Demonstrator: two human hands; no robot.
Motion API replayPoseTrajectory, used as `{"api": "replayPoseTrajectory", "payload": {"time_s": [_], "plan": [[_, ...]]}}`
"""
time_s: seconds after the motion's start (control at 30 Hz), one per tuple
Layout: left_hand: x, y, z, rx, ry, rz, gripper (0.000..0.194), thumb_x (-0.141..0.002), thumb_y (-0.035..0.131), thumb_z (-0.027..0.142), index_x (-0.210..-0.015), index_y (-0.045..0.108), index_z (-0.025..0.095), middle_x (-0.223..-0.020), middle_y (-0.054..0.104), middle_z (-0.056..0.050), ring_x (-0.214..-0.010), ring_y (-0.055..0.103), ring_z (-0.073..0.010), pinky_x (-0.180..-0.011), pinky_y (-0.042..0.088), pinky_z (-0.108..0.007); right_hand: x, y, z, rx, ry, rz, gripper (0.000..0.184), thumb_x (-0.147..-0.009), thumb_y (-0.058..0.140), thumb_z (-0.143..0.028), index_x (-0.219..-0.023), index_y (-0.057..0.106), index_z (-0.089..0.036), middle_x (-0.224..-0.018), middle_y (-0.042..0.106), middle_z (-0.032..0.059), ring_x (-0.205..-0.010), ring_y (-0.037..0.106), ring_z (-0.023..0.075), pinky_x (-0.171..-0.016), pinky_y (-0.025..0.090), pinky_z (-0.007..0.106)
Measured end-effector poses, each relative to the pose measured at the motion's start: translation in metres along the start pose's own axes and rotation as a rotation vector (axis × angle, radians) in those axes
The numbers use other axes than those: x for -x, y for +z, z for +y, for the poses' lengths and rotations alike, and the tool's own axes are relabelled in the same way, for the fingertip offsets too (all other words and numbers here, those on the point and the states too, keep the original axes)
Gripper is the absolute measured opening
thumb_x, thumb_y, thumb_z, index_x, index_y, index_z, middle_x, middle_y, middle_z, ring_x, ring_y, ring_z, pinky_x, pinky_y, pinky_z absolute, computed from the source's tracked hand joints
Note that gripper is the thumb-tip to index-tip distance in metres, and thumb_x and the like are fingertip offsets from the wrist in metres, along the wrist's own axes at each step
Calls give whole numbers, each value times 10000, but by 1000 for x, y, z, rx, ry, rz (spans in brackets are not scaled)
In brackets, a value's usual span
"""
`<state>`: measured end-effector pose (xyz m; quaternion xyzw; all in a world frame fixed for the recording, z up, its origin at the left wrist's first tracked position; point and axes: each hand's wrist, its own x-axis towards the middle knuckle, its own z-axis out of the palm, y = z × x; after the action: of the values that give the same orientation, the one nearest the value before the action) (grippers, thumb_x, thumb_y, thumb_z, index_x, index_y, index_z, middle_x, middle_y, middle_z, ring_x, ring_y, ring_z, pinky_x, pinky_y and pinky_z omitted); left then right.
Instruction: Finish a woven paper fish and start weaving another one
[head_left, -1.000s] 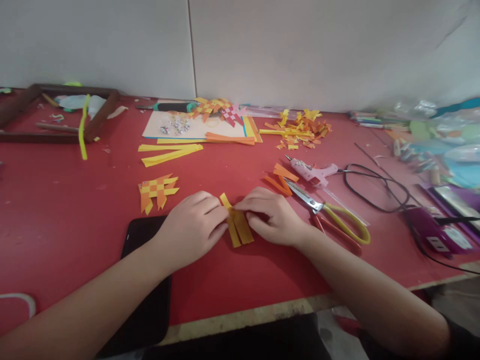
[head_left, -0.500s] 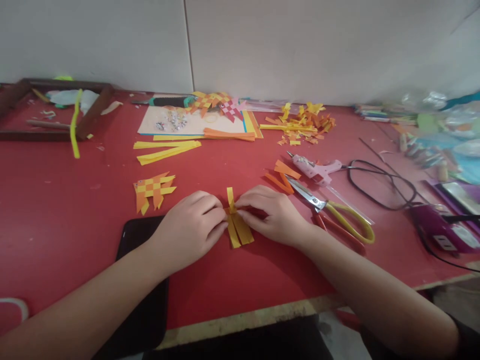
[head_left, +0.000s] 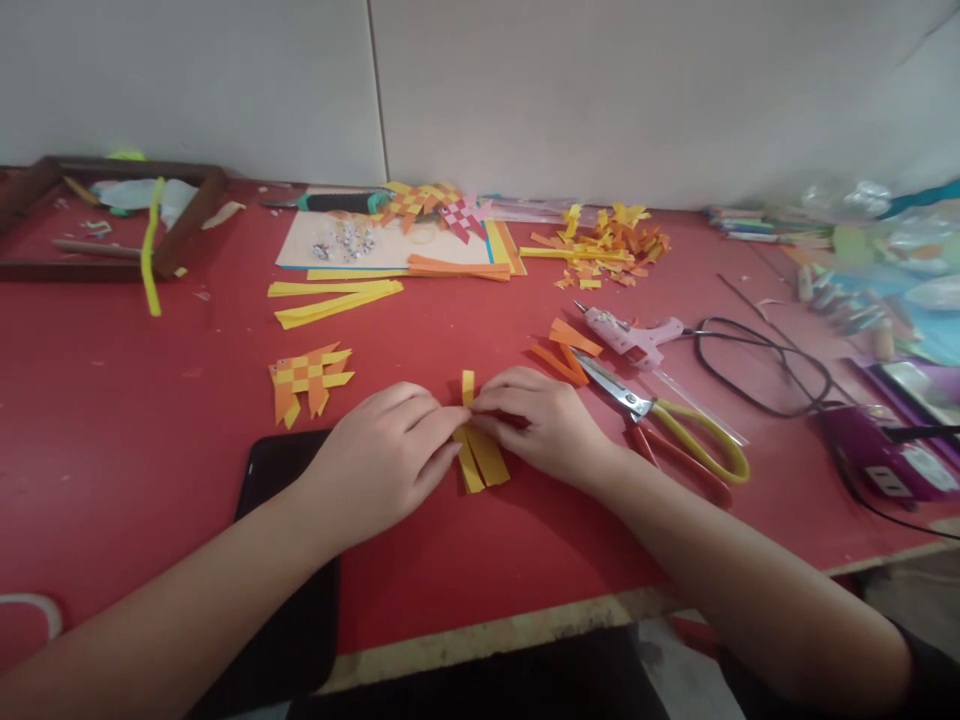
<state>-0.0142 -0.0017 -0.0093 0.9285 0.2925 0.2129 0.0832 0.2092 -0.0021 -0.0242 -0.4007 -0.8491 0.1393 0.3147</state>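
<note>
Yellow paper strips (head_left: 486, 458) lie between my two hands near the table's front edge, fanned toward me, with one narrow end sticking up at the far side. My left hand (head_left: 394, 450) pinches them from the left, its fingertips at their upper part. From the right, my right hand (head_left: 536, 425) grips the same strips with bent fingers. The fingertips almost meet and hide the middle of the paper. Beyond my left hand lies a woven orange and yellow paper fish (head_left: 309, 380). A black phone-like slab (head_left: 285, 600) rests partly under my left forearm.
Scissors (head_left: 637, 405) with yellow and red handles and a pink glue gun (head_left: 634, 335) lie to the right. Folded yellow strips (head_left: 334, 300) and a pile of paper scraps (head_left: 611, 245) lie farther back. A brown frame (head_left: 112, 272) stands at the left.
The strip end that leaned left now points straight away from me. My left fingertips have shifted right and forward over the paper, close to my right fingertips.
</note>
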Motion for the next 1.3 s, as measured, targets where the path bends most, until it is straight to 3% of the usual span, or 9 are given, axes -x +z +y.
{"api": "replayPoseTrajectory", "payload": {"time_s": [0.37,0.77,0.9,1.03,1.2,1.3], "plan": [[-3,0,1,-17,12,-55,258,-968,476,208,-998,710,104,-910,658,-120,-924,593,-274,-829,539,-455,-2,-1,-3,17,-24,-35,158,-877,578,-123,-882,728,-174,-892,718,68,-819,643,174,-754,534,320],[-1,1,0,-17,31,14,231,-967,493,206,-925,701,117,-953,708,-111,-967,635,-264,-896,545,-440,1,0,-2,6,15,-29,173,-885,582,-141,-992,710,-188,-990,728,72,-914,663,192,-816,553,342],[-2,0,0,-34,39,25,244,-965,490,202,-893,707,116,-926,713,-114,-943,639,-263,-882,550,-438,2,-5,-7,-10,131,27,390,-856,620,-187,-1244,581,-200,-1158,681,105,-1071,641,228,-920,533,399],[-1,0,0,-33,37,27,247,-964,490,200,-880,709,122,-909,709,-113,-932,635,-262,-871,553,-440,4,-12,-10,-146,127,-15,642,-851,563,-149,-1449,336,-209,-982,737,45,-968,671,193,-913,518,372],[1,1,0,-20,10,14,216,-956,499,203,-926,693,115,-943,698,-117,-974,622,-271,-888,542,-447,4,-20,-9,-108,-69,-151,615,-719,458,-29,-1293,545,-233,-935,734,31,-895,631,197,-873,500,388],[1,0,4,-14,-20,-38,227,-936,549,288,-980,675,105,-978,678,-130,-1000,606,-301,-895,530,-484,4,-21,-9,-92,-67,-155,504,-761,461,-35,-1214,598,-208,-948,722,55,-878,624,197,-841,509,381]]}}
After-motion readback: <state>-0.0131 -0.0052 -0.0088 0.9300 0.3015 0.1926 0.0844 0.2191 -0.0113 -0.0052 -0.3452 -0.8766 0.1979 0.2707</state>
